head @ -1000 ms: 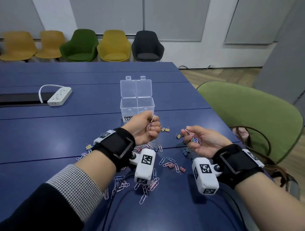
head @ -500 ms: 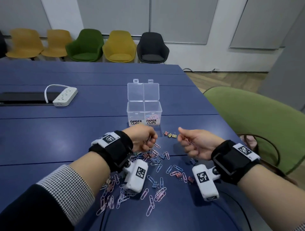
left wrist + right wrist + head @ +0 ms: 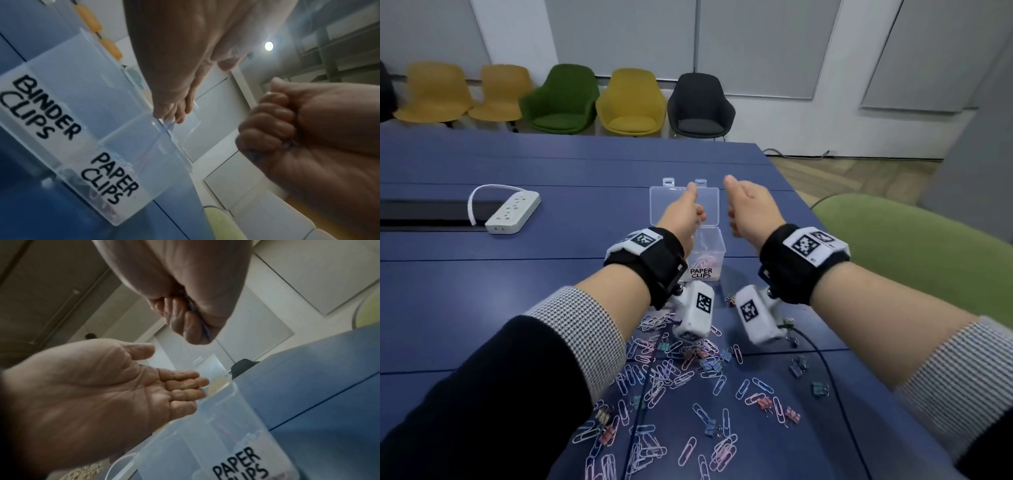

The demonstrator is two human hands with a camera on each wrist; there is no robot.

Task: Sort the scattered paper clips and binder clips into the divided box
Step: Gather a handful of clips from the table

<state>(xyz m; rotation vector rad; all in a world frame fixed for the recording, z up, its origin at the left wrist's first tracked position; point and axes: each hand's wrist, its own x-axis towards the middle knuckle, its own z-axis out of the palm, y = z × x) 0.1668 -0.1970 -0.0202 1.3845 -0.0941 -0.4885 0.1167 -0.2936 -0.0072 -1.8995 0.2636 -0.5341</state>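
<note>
A: Currently the right hand [image 3: 185,318] is fisted round paper clips [image 3: 203,330], just beside the divided box [image 3: 714,240]. The left hand [image 3: 102,386] is flat open over it.
B: Risk: releasing off-centre bounces clips off the rim or into the BINDER CLIPS side.

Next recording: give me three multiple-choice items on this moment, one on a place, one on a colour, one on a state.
1. Where are the left hand and the right hand?
A. over the divided box
B. in the lap
C. on a chair

2. What colour is the table?
A. white
B. blue
C. green

3. How is the left hand?
A. clenched
B. open, palm bare
C. gripping a lid

Answers:
1 A: the head view shows both hands above the box.
2 B: the tabletop is blue.
3 B: the right wrist view shows straight fingers and a bare palm, while the right hand grips paper clips.
</note>
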